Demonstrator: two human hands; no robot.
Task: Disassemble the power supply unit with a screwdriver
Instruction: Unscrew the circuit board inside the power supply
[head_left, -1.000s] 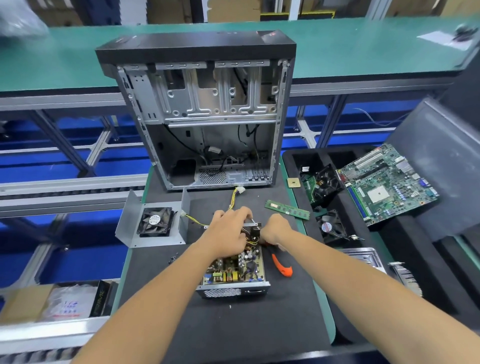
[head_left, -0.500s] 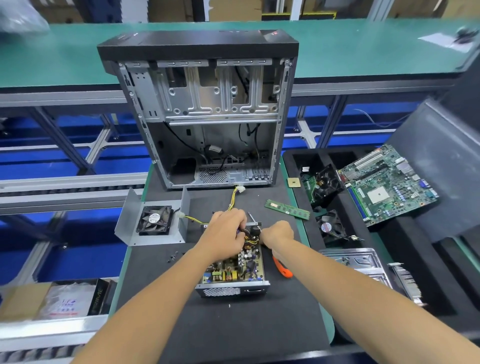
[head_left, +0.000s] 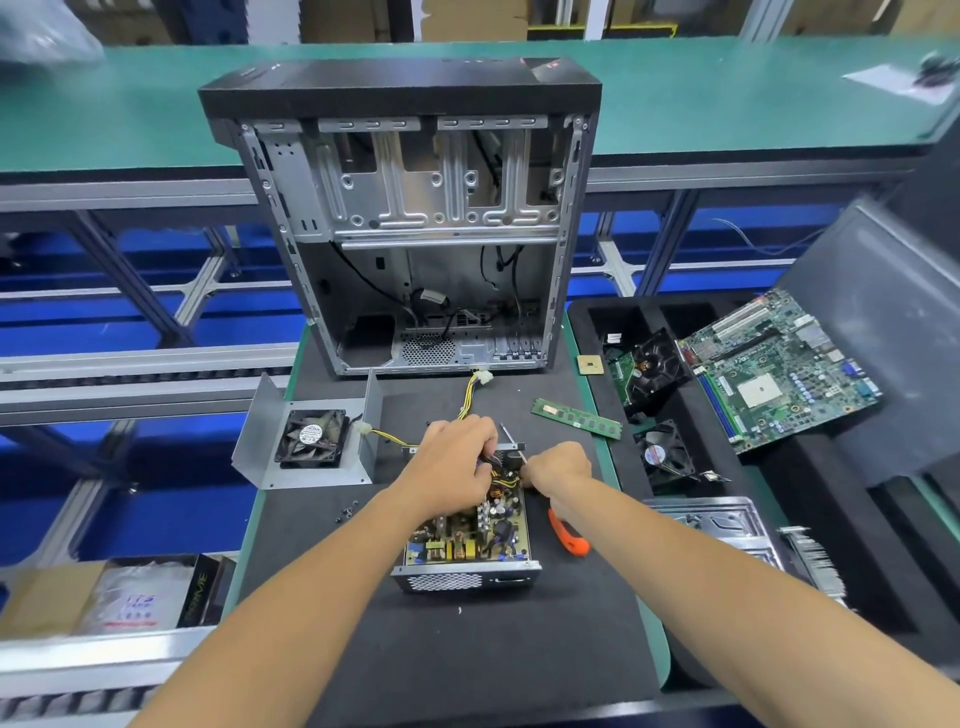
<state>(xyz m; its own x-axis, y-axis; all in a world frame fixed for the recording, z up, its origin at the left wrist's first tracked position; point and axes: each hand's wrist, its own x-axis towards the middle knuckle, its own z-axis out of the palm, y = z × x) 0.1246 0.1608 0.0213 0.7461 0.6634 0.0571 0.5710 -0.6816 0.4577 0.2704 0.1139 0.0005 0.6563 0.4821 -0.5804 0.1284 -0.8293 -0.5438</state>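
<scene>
My left hand (head_left: 451, 457) has its fingers curled down onto the wire bundle at the far end of the power supply unit (head_left: 470, 540), the grip narrow and closed on those cables; my right hand (head_left: 558, 467) is curled round the screwdriver (head_left: 569, 538), whose orange handle juts out below the wrist while the metal shaft shows past the knuckles, angled toward the far corner of the board. Compared with a second ago both hands have crept a little farther from me along the unit, and the shaft now shows clear of the fingers — I judge the work has moved to the fixing at the rear edge, where the cable exit sits. The unit itself lies on the black mat of the table (head_left: 467, 665), cover off, circuit board exposed, vented face toward me. Its removed cover with the fan (head_left: 311, 435) rests to the left, joined by yellow wires (head_left: 389, 438). A few loose screws (head_left: 347, 512) lie between them. Beyond stands the emptied computer case (head_left: 415, 218); a memory stick (head_left: 576, 418) and a motherboard (head_left: 779, 369) lie to the right. Risk — the tip slipping onto board components.
</scene>
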